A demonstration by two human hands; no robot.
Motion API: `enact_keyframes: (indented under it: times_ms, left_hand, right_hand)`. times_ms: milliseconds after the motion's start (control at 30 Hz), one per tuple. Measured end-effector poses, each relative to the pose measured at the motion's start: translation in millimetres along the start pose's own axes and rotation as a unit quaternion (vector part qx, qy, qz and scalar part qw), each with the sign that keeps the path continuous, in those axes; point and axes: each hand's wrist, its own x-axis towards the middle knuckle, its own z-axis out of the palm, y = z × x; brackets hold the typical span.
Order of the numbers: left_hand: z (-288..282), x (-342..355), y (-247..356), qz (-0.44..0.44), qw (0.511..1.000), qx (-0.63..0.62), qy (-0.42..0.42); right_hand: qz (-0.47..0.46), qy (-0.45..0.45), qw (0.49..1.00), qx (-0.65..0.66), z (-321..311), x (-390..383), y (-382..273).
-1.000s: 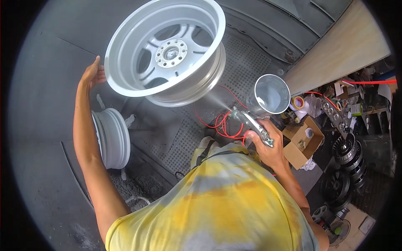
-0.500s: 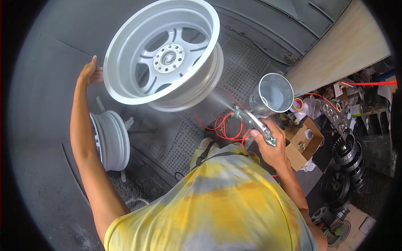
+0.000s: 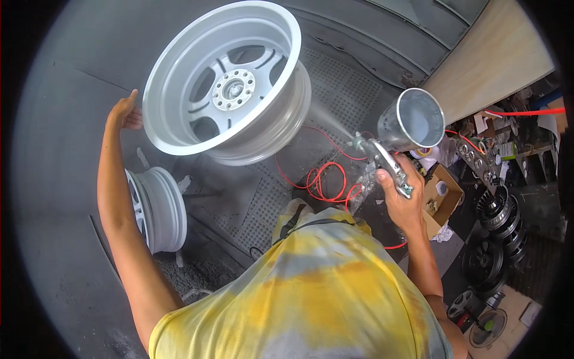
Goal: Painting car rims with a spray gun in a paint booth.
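Note:
A silver-white wheel rim fills the upper middle, tilted toward me. At its left edge, my left hand has its fingers stretched out; whether they touch the rim is unclear. In my right hand is a metal spray gun with an open-topped metal cup of pale liquid. A fine mist streams from its nozzle toward the rim's lower right side. A second pale rim stands on edge at the left, partly behind my left forearm.
A red hose loops over the grey floor. At the right are an open cardboard box, tape rolls and clutter, stacked dark rims and a fan. A pale wooden board stands at the upper right.
The spray gun in my right hand has moved rightward and slightly up. The large rim appears shifted a little left and down, and my left hand sits slightly lower.

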Motion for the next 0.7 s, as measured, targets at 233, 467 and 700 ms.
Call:
enact_keyframes:
  times_ms: [233, 467, 700]
  left_hand:
    - [-4, 8, 20, -0.046, 0.995, 0.068, -0.052]
    - [8, 73, 102, 0.03, 0.975, 0.219, 0.002]
    - [67, 150, 234, 0.234, 0.9, 0.339, 0.143]
  right_hand:
    - [0.04, -0.009, 0.999, 0.005, -4, -17, -7]
    - [0.12, -0.159, 0.973, 0.119, 7, -33, -18]
    - [0.107, -0.096, 0.981, 0.131, 16, -31, -33]
